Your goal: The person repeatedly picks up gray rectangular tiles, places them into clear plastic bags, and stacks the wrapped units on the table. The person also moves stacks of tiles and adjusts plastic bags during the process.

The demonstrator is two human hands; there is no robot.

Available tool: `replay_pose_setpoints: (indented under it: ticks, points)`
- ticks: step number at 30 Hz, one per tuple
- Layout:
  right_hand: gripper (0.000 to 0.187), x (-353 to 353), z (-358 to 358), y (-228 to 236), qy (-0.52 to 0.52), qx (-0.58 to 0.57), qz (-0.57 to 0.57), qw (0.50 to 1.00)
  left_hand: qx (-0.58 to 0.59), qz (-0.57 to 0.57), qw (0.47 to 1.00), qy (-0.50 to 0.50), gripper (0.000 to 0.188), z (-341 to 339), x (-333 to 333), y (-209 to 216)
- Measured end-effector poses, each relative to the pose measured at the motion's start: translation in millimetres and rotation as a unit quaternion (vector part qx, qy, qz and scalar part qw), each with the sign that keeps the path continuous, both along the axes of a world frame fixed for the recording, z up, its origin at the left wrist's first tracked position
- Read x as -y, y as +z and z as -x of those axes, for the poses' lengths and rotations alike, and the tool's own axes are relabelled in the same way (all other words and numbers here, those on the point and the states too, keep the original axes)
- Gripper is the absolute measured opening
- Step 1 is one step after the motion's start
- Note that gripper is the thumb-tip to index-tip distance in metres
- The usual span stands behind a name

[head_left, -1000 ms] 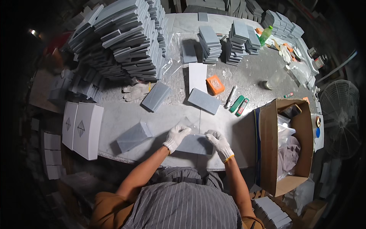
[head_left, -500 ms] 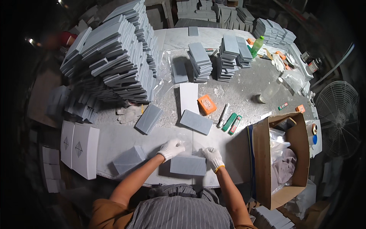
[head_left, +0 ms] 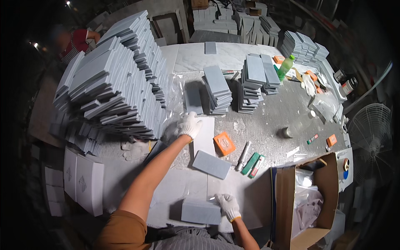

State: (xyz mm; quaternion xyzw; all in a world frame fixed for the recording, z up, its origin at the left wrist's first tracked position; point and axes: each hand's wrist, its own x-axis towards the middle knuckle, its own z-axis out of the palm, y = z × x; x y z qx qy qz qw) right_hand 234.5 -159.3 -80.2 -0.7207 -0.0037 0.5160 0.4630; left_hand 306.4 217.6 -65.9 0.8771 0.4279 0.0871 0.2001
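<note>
My left hand, in a white knitted glove, reaches out over the left edge of a white sheet. Its fingers point away from me with the thumb apart, and it seems to hold nothing. Just beyond its fingertips lies a flat grey tile. My right hand, gloved too, is near the table's front edge with curled fingers. A small shiny bit shows by its fingertips; what it grips is unclear. Directly left of it sits a grey block of tiles. Another grey tile overlaps the sheet's near end.
A tall leaning tile stack rises at left; shorter stacks stand farther back. An orange box, a marker and green-and-white packs lie mid-table. An open cardboard box stands right. A person is far left.
My left hand has left the spot above the tile block and stretched forward to the white sheet. My right hand stays beside the block. The view has tilted up a little.
</note>
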Motion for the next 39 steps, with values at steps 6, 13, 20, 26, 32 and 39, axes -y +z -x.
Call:
replay_pose_setpoints:
  ticks: [6,13,20,26,32,39]
  points:
    - [0.033,-4,-3,23,0.009,-0.022,0.071,0.997,-0.102,-0.031,0.978,0.178,0.071,-84,-27,4]
    - [0.03,-7,-7,30,0.009,0.006,0.065,0.998,-0.184,-0.015,0.935,0.302,0.095,-113,-47,-8]
    - [0.029,-7,-7,32,0.006,0.022,0.011,1.0,-0.158,0.033,0.929,0.333,0.091,-114,-62,-6]
    - [0.031,0,-1,10,0.046,0.033,0.069,0.996,0.121,0.155,0.951,0.239,0.094,-75,-87,9]
    - [0.031,9,5,-12,0.047,0.048,0.044,0.997,0.506,0.609,0.61,0.022,0.046,-20,-68,74]
    - [0.041,-3,-5,11,0.059,0.066,0.02,0.996,0.518,0.726,0.447,-0.069,0.064,47,-26,98]
